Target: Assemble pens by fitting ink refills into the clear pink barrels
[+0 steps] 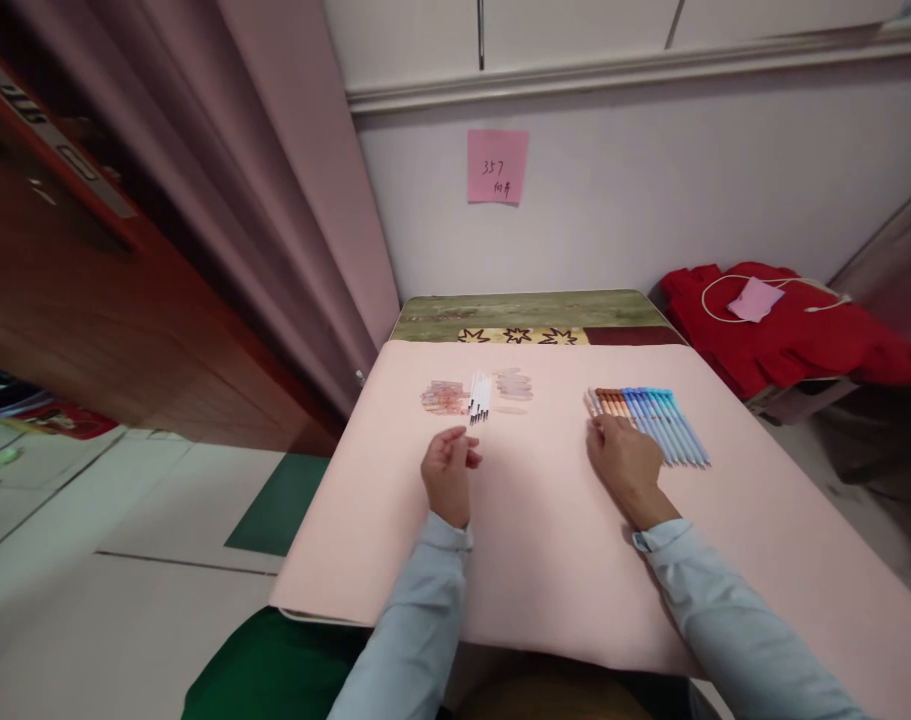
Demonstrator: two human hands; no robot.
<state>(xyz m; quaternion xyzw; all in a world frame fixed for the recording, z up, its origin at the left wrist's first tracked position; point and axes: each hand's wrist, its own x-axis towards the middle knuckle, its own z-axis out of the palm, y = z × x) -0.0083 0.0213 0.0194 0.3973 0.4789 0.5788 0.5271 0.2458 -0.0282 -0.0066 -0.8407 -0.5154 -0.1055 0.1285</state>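
Observation:
A pink mat [545,520] covers the table before me. My left hand [449,472] hovers above it with fingers curled in a loose pinch, just short of a small bundle of white pen refills [479,397]; what it holds, if anything, is too small to name. My right hand [624,460] lies palm down, its fingers reaching the near left end of a row of pens [650,422], orange ones on the left and blue ones on the right. A pile of small orange-pink parts [444,397] lies left of the refills, and pale clear parts [513,388] lie to their right.
The table's wooden far end [530,312] meets a wall with a pink sticky note [497,166]. A red cloth with a white cord [777,320] lies on a surface at the right. A curtain and dark wooden door stand at the left, above a tiled floor.

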